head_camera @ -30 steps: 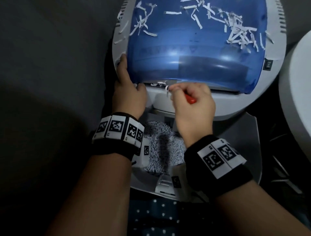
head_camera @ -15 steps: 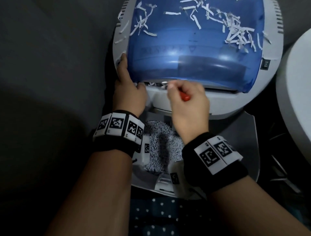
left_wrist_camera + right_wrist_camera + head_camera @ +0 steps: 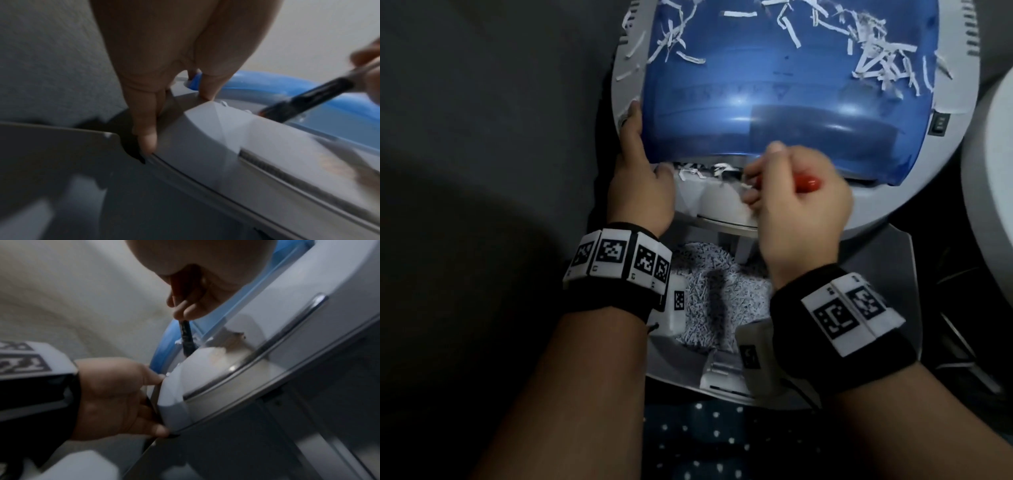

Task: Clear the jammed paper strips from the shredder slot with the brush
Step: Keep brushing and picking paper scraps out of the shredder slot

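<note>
1. Overhead, your right hand point(image 3: 799, 205) hides most of the brush point(image 3: 806, 182); only its red handle end shows. Your curled fingers grip it at the shredder slot point(image 3: 709, 170), where jammed paper strips point(image 3: 690, 171) lie between your hands. Your left hand point(image 3: 640, 178) lies along the shredder's point(image 3: 893, 202) left edge, index finger straight beside the blue cover point(image 3: 791, 102), thumb at the slot's corner.
2. From your left wrist, blur smears the right side. Your left hand point(image 3: 174, 56) presses extended fingers point(image 3: 147, 139) on the grey housing point(image 3: 205, 138); the black brush ferrule point(image 3: 312, 99) angles down to the right of them.
3. From your right wrist, your right hand's point(image 3: 195, 288) fingertips point(image 3: 185, 311) pinch the brush point(image 3: 187, 337), bristles hidden behind the housing point(image 3: 216, 378). Your left hand point(image 3: 115, 397) clasps the housing's edge below.
</note>
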Tool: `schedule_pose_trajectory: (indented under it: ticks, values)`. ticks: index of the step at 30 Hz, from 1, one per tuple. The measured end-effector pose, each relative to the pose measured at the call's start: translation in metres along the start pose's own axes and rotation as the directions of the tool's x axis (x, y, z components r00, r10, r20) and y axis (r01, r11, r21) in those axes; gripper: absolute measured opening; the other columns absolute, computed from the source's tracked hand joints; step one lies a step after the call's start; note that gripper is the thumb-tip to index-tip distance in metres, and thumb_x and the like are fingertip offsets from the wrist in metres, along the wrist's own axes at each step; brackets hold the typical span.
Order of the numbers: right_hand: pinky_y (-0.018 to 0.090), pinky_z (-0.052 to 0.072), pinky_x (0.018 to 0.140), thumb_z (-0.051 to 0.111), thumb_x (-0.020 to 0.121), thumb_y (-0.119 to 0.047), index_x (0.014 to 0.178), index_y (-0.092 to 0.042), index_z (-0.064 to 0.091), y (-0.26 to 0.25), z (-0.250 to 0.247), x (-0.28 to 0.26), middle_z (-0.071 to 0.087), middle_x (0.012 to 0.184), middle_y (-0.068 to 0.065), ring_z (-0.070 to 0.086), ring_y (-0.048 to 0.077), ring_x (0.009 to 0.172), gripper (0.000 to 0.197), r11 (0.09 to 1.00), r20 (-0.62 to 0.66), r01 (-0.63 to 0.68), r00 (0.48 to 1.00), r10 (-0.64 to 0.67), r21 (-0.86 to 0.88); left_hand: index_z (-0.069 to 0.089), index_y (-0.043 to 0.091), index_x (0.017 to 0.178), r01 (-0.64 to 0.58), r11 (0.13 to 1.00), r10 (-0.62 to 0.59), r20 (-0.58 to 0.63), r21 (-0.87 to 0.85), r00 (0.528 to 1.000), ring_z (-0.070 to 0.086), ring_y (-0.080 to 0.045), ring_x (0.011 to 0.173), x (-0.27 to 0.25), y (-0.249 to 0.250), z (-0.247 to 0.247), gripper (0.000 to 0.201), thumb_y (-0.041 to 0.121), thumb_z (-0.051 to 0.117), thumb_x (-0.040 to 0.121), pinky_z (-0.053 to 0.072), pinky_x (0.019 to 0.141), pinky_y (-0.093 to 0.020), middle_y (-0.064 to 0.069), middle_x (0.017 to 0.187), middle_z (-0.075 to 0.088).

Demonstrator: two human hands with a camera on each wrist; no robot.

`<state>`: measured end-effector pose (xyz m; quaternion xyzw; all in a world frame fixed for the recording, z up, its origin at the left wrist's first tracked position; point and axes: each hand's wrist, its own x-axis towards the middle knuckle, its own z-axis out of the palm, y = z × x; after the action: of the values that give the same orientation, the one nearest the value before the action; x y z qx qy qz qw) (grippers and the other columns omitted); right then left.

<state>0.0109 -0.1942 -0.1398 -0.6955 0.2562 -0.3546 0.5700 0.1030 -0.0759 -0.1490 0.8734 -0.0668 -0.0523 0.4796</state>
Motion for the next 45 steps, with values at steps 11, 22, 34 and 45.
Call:
schedule_pose_trajectory:
  ticks: [11, 22, 34, 45]
  values:
    - [0.018, 0.039, 0.075, 0.054, 0.096, -0.021, 0.082, -0.007, 0.071, 0.001, 0.001, -0.002, 0.064, 0.086, 0.007, 0.054, 0.013, 0.081, 0.026, 0.933, 0.175, 0.19, 0.974, -0.141, -0.304, 0.007, 0.032, 0.158, -0.058, 0.996, 0.063, 0.071, -0.061, 0.995, 0.035, -0.016, 0.142, 0.002, -0.006, -0.005, 0.084, 0.021, 0.041, 0.083, 0.031, 0.119, -0.04, 0.005, 0.163, 0.024]
    - [0.003, 0.034, 0.077, 0.059, 0.095, -0.019, 0.085, -0.013, 0.072, -0.001, -0.008, -0.002, 0.06, 0.087, -0.002, 0.053, -0.002, 0.08, 0.018, 0.952, 0.185, 0.174, 0.974, -0.129, -0.251, 0.006, 0.033, 0.158, -0.041, 0.999, 0.041, 0.023, 0.027, 0.999, 0.041, -0.025, 0.14, 0.002, -0.003, -0.002, 0.078, 0.014, 0.041, 0.091, 0.032, 0.117, -0.039, -0.002, 0.162, 0.026]
    - [0.05, 0.05, 0.065, 0.047, 0.101, -0.032, 0.079, -0.009, 0.06, -0.01, -0.036, 0.012, 0.062, 0.068, 0.006, 0.058, 0.028, 0.063, 0.034, 0.968, 0.013, 0.15, 0.988, -0.151, -0.203, 0.006, 0.045, 0.154, 0.0, 0.996, 0.0, -0.004, 0.088, 1.0, 0.05, -0.029, 0.13, -0.001, -0.003, 0.001, 0.078, 0.014, 0.041, 0.092, 0.038, 0.112, -0.046, -0.001, 0.157, 0.038]
    - [0.012, 0.033, 0.068, 0.058, 0.097, -0.023, 0.082, -0.019, 0.062, 0.007, -0.016, 0.002, 0.049, 0.073, -0.011, 0.043, 0.004, 0.07, 0.016, 0.953, 0.302, 0.151, 0.951, -0.068, -0.263, 0.008, 0.039, 0.156, -0.012, 0.997, 0.015, -0.037, 0.082, 0.999, 0.047, -0.018, 0.133, -0.001, -0.002, 0.002, 0.076, 0.009, 0.042, 0.096, 0.038, 0.112, -0.038, 0.006, 0.157, 0.037]
